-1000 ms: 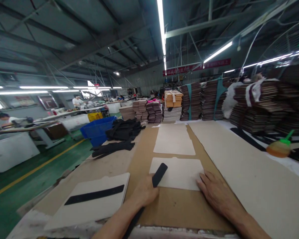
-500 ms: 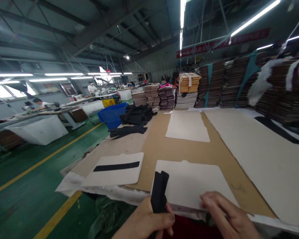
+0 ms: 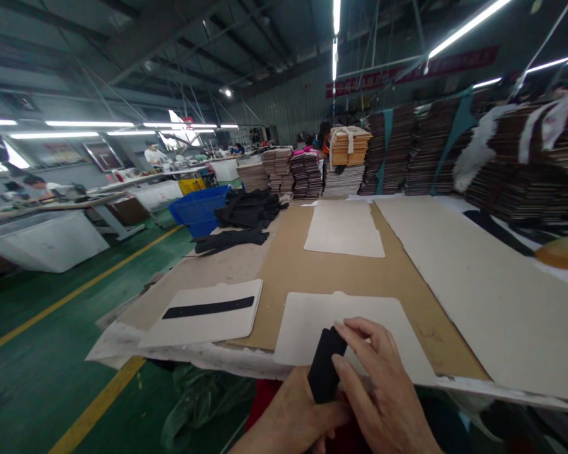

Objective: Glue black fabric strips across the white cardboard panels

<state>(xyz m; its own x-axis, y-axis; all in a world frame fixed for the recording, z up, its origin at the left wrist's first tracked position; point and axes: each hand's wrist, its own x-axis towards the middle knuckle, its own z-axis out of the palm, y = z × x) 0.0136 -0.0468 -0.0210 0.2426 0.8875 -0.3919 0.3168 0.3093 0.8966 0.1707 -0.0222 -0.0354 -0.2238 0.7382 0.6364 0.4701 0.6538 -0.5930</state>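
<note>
My left hand is closed around a small bundle of black strips, held upright over the table's near edge. My right hand has its thumb and fingertips on the upper right edge of that bundle, pinching at a strip. Behind the hands lies a cream board panel with rounded corners, partly covered by them. To the left, a stack of similar panels has one black strip lying flat across its top. Farther back sits another cream panel.
Brown board covers the table's middle, and a large cream sheet covers its right. Black pieces are heaped at the back left beside a blue bin. Tall stacks of boards line the back. People sit at machines far left.
My right hand has moved left and up from beside the panel to the tip of the black bundle. The bundle has shifted right with my left hand. The view has turned slightly.
</note>
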